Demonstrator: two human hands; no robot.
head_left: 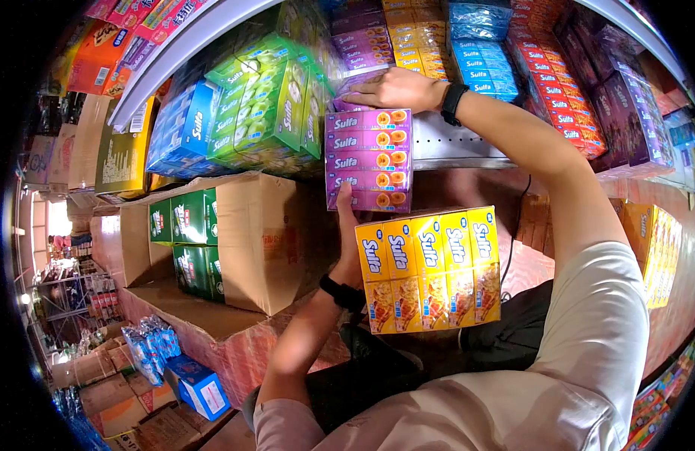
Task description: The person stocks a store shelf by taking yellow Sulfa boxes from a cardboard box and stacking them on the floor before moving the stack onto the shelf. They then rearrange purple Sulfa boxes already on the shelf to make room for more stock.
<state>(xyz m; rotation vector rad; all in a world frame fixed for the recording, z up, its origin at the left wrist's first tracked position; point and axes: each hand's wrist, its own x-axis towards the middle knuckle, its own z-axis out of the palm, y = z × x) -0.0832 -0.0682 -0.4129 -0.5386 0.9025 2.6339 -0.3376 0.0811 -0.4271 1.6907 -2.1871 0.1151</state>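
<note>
A shrink-wrapped pack of purple Sulfa boxes (368,161) stands at the shelf's front edge. My left hand (346,214) grips its lower left side, thumb on the front and the other fingers hidden. My right hand (400,89) lies across the top of the purple pack, fingers stretched out to the left. A pack of yellow Sulfa boxes (429,269) sits in front of my body, just right of my left wrist; what supports it is hidden.
Green Sulfa packs (261,105) and a blue pack (183,128) stand left. Orange-yellow (419,60), blue (483,69) and red stacks (558,94) fill the shelf behind. An open carton (261,248) holds green boxes (191,225). A black cable (517,233) hangs below the shelf.
</note>
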